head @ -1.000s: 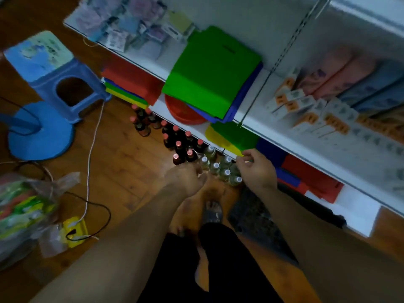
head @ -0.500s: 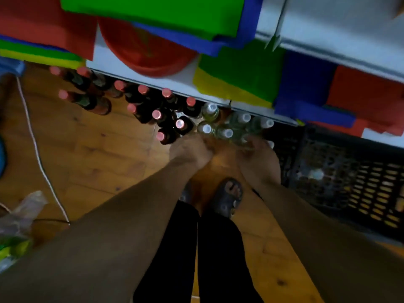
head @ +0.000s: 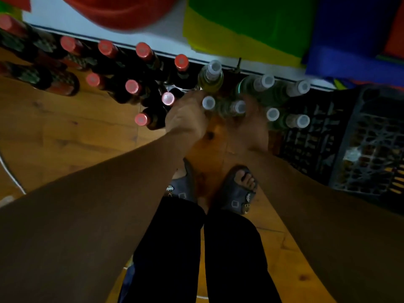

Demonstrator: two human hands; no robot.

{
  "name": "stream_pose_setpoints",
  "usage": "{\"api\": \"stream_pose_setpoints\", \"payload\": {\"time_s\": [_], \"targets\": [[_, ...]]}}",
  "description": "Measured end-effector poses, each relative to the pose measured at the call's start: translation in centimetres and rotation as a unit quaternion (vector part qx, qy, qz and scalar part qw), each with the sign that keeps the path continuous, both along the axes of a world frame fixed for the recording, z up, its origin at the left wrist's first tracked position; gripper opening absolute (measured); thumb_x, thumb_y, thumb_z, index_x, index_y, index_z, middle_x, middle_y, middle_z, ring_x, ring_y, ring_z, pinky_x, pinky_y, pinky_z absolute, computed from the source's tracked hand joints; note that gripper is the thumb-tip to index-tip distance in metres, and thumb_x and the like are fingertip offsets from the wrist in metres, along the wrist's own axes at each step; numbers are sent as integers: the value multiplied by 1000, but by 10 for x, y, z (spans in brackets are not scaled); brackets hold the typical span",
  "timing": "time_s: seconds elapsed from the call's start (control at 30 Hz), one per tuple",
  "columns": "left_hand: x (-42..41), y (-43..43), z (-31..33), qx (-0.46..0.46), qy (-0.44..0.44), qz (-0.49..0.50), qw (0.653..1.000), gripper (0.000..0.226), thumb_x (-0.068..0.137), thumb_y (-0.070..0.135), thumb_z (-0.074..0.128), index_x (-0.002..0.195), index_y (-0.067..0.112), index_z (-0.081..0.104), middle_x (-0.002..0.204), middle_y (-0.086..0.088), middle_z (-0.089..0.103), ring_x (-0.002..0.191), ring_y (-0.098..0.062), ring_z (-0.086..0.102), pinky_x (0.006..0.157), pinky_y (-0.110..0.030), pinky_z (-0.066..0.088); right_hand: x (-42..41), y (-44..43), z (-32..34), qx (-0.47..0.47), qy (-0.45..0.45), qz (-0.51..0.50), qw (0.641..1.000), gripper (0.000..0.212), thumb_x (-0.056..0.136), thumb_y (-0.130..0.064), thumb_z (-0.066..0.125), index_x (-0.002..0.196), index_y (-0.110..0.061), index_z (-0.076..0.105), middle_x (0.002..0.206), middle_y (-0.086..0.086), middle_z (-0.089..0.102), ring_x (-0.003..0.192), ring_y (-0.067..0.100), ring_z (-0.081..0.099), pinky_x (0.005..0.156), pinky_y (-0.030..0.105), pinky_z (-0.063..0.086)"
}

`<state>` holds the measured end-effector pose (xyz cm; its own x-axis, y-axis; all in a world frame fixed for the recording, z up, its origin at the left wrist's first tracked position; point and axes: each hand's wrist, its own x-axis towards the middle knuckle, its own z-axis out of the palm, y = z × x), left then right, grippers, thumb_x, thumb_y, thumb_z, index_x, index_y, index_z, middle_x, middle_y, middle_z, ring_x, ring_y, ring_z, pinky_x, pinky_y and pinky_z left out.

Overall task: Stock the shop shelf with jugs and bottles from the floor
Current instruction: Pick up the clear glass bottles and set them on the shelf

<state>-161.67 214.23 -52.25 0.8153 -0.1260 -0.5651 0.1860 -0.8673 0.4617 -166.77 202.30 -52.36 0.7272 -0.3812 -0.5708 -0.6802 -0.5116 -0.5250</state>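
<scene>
Pickup from the floor (head: 65, 132) is the step in hand: your left hand (head: 185, 119) curls round a white-capped bottle (head: 208, 103) below the shelf (head: 65, 20), while your right hand (head: 255, 130) is too blurred to tell its grip. Next, firm both holds and lift straight up, clear of the red-capped bottles (head: 132, 86).

A black slatted crate (head: 360, 149) sits on the wooden floor (head: 65, 138) at the right, and a white cable (head: 11, 173) crosses the floor at the left edge. The person stands in grey sandals (head: 238, 193) and black trousers (head: 229, 259). At the top, a red basin (head: 122, 9) lies beside green, yellow and blue sheets (head: 251, 12).
</scene>
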Motion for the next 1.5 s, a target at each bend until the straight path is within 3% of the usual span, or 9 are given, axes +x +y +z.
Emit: {"api": "stream_pose_setpoints", "payload": {"time_s": [0.17,0.4,0.6,0.77,0.9,1.0,1.17,1.37,1.5], "targets": [[-5,7,-13,-59,-12,27,998,39,92,28,61,130,31,57,135,0,58,124,-25,52,98,-32,41,0,-4,-3,-17,-31,-34,999,21,88,-32,55,109,-35,52,105,-7,61,101,21,59,86,37,48],[-30,26,29,-120,-10,93,988,37,86,28,67,122,32,64,123,1,67,115,-23,59,97,-38,48,-16,-11,69,25,-46,-9,999,26,91,-17,57,117,-22,57,112,4,64,105,23,58,81,29,46],[-47,37,150,-202,3,168,965,38,85,20,71,122,26,65,124,6,65,114,-10,57,101,-32,46,-22,-12,190,44,-50,17,998,30,89,-23,60,119,-22,58,113,4,66,103,25,60,83,39,52],[-50,38,273,-255,-12,190,948,45,81,31,74,124,23,64,124,-1,66,118,-21,58,101,-44,47,-28,-12,314,59,-94,29,993,30,89,-20,64,118,-21,60,115,2,65,100,22,60,83,36,51],[-43,40,360,-294,-15,195,936,40,73,33,78,112,26,70,111,1,71,109,-24,63,94,-45,52,-28,-9,403,45,-157,41,986,17,90,-23,64,105,-17,63,91,-5,58,83,16,53,73,28,43],[-36,44,416,-309,-37,169,935,32,82,20,74,114,25,69,104,0,71,96,-23,65,74,-19,50,-27,-7,460,24,-198,47,979,16,88,-22,63,94,-8,63,88,6,64,83,27,57,73,38,47],[-22,48,513,-337,-96,117,929,47,74,34,77,117,18,68,114,0,70,109,-18,64,100,-39,48,-23,-10,540,5,-266,32,963,14,81,-35,59,91,-26,60,84,6,68,80,28,68,73,48,55],[-1,43,623,-409,-152,43,899,29,84,7,71,112,3,67,105,-3,67,85,4,59,81,-11,46,-10,-13,638,-24,-344,34,938,9,78,-28,62,85,-22,63,73,5,69,71,26,69,68,48,56],[14,37,680,-433,-174,-11,884,19,85,5,69,102,14,68,97,-2,69,81,1,60,86,-23,49,0,-19,693,-33,-379,16,925,10,73,-26,63,81,-21,63,72,3,68,67,22,71,67,49,58]]}}
